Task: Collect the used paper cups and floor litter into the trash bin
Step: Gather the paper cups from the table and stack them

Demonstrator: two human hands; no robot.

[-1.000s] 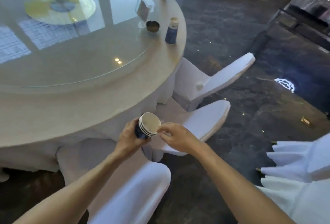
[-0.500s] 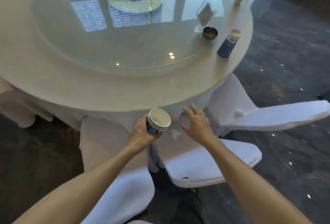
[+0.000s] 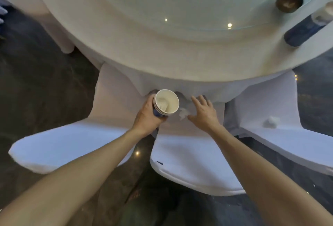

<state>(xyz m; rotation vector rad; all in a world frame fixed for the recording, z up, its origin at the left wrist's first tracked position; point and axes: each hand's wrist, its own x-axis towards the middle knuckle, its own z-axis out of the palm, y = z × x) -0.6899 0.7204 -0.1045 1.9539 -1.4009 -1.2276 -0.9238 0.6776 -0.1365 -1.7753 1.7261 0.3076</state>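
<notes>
A nested stack of blue-sided white paper cups [image 3: 166,103] is being gripped by the left hand [image 3: 147,117] above the white-covered chair seat [image 3: 194,162], while the right hand [image 3: 204,113], fingers spread and empty, is being held just right of a small crumpled white tissue [image 3: 183,113].

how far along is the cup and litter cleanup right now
Partly done. Several paper cups are already nested into a stack held in the left hand, with a crumpled wad inside. In hand: the open right hand reaches for a crumpled tissue on the chair seat. Left: another wad on the next chair, a blue cup on the table, and binning; no bin is in view.
</notes>
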